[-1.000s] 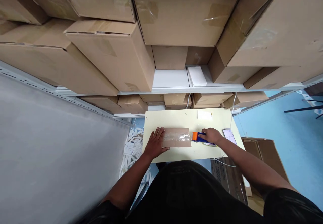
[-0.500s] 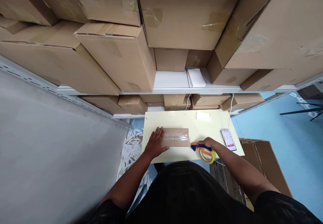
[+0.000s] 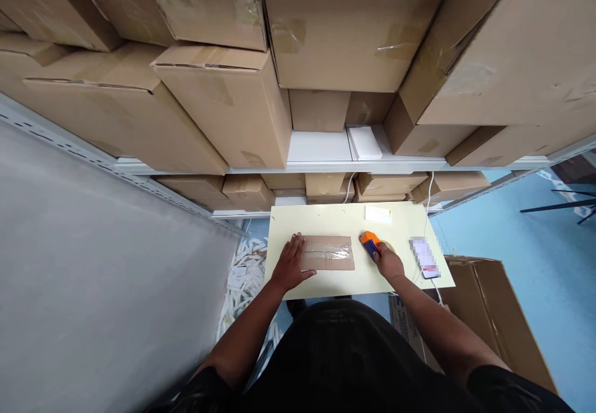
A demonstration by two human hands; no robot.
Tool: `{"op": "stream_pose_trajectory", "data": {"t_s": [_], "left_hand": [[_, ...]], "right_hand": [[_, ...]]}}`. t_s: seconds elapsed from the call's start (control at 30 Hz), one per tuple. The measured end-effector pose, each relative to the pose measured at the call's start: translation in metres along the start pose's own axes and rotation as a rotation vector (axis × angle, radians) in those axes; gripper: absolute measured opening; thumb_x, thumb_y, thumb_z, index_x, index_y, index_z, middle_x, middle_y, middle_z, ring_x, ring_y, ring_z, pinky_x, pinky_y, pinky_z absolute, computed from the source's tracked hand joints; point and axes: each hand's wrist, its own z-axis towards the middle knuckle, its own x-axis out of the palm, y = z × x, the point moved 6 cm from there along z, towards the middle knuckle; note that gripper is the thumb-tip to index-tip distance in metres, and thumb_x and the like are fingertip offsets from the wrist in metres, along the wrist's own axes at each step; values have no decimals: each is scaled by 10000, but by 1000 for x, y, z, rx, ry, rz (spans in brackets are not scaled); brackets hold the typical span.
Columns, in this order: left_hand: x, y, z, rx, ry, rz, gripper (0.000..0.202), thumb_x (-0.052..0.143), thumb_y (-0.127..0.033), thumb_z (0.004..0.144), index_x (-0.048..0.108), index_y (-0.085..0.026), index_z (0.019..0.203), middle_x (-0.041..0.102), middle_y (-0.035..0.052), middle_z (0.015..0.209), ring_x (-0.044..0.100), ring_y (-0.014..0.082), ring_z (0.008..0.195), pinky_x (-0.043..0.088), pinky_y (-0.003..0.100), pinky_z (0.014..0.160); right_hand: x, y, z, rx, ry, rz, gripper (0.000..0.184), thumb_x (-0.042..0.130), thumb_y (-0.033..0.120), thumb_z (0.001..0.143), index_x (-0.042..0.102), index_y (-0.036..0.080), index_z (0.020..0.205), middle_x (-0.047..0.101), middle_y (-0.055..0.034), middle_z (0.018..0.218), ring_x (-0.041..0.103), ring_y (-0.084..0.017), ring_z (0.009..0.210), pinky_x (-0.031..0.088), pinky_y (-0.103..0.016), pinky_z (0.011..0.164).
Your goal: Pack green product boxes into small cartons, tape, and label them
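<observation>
A small flat cardboard box (image 3: 328, 261) lies on the pale yellow table (image 3: 321, 284), with shiny clear tape along its middle seam. My left hand (image 3: 291, 263) rests with fingers spread over the box's left end, thumb on its lower edge. To the right of the box, my right hand (image 3: 389, 262) is wrapped round an orange and blue tape dispenser (image 3: 370, 242). The dispenser is apart from the box; its yellow tape roll is mostly hidden behind my hand.
A phone (image 3: 424, 258) with a white cable lies at the table's right, and a white card (image 3: 378, 214) near the back. Shelves (image 3: 321, 146) packed with cardboard boxes rise behind. A large open carton (image 3: 498, 313) stands at right; white scraps (image 3: 242, 276) cover the floor at left.
My right hand has lifted the tape dispenser from the box's lower right corner, moving it up and away to the right and turning it. My left hand stays on the box.
</observation>
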Motion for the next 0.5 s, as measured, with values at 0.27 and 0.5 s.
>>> {"op": "stream_pose_trajectory", "data": {"t_s": [0.27,0.5], "left_hand": [[-2,3,-8,-99,-81,-204,1094,694,-613,845,111,-164,1655,181,208,1709,184,362,1584,260,548,1257],[12,31,-18,-636,-27,-696,583,305,-533,1050,496,-216,1501,646,120,1418,638,270,1268,531,453,1039]], "right_hand": [[10,7,-6,-76,-102,-89,402,547,276,931,608,189,1319,670,-170,1259,572,-338,1248,435,-442,1026],[22,56,-30,-137,109,540,535,294,515,1038,601,221,1361,686,-107,1315,653,-270,1174,538,-404,954]]}}
